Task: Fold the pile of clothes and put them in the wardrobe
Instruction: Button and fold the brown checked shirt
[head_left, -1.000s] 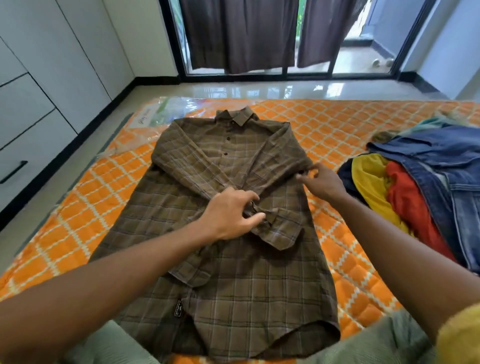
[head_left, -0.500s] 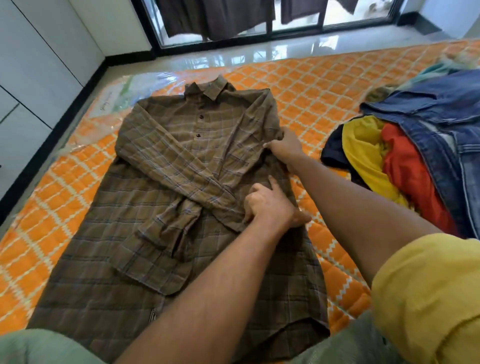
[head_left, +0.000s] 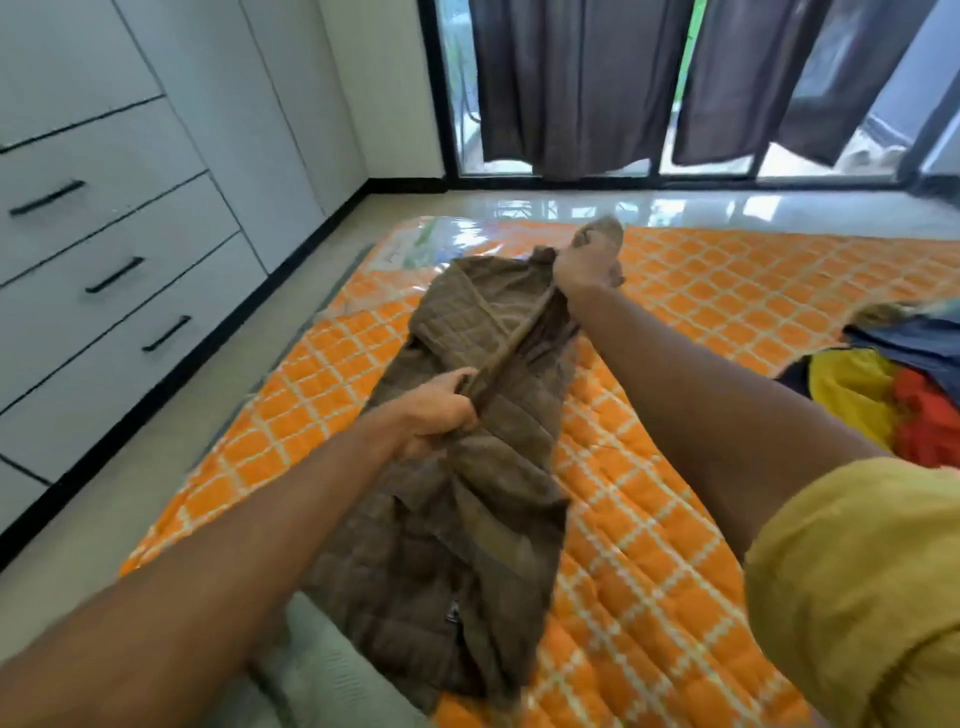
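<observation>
An orange quilted mattress (head_left: 701, 322) lies on glossy tiles (head_left: 623, 208), white wardrobe drawers (head_left: 104, 249) at nine o'clock. The brown plaid shirt (head_left: 467, 519) runs lengthwise down its middle, folded narrow: the left hand (head_left: 436, 410) curls round the fold edge at centre, the right hand (head_left: 587, 265) clenches its far end toward twelve. The pile of clothes (head_left: 857, 387) sits at three o'clock.

Bright daylight enters through the glass doors (head_left: 709, 162) behind dark curtains (head_left: 576, 83), throwing glare on the glossy floor (head_left: 597, 205) and plastic wrap (head_left: 441, 236). Motion blur softens the shirt (head_left: 467, 493) and the lower edge; wide-angle distortion bends the wardrobe (head_left: 130, 156).
</observation>
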